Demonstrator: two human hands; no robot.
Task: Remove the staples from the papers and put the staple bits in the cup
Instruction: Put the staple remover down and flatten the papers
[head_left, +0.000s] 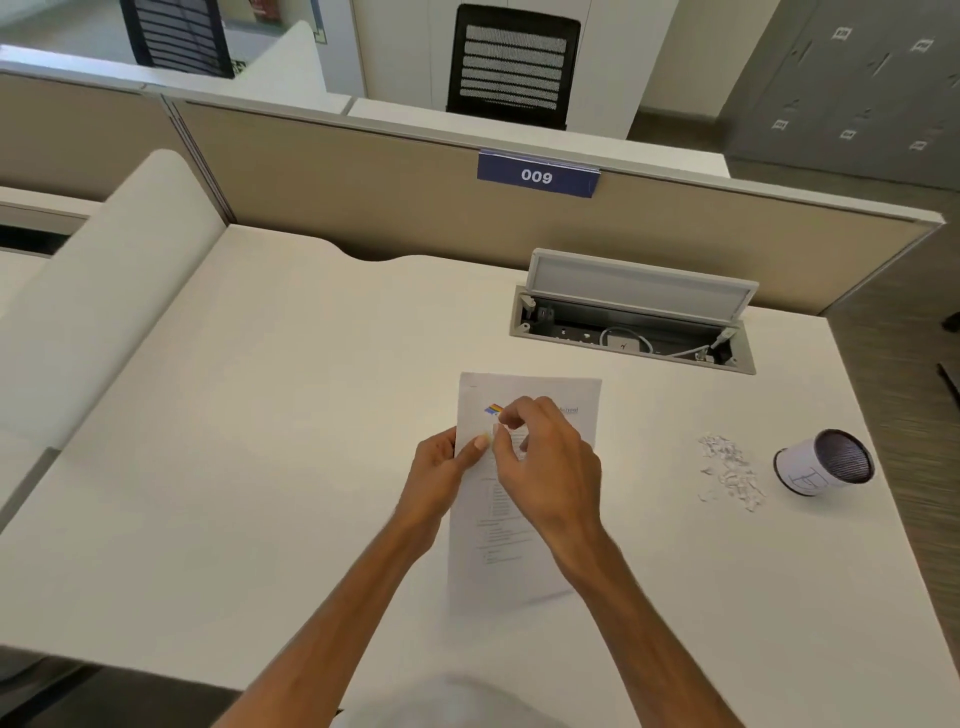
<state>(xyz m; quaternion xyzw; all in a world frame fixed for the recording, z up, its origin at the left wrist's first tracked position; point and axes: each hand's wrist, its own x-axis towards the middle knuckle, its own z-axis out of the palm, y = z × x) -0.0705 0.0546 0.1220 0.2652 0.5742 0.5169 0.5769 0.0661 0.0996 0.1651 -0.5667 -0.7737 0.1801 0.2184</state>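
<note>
A stapled set of white printed papers (511, 561) is lifted slightly above the white desk (260, 467) in the middle. My left hand (441, 467) grips the papers' left edge, thumb on top. My right hand (545, 457) hovers over the upper left part of the page, its fingertips pinched together right beside the left thumb; whether a staple sits between them is too small to tell. A white cup (823, 464) lies on its side at the right, dark opening facing me. A loose pile of pale bits (730, 473) rests on the desk just left of the cup.
An open cable hatch (634, 327) with wires is set into the desk behind the papers. A beige partition (363, 192) with a blue "009" label (537, 175) closes the far side. The desk's right edge drops to carpet beyond the cup.
</note>
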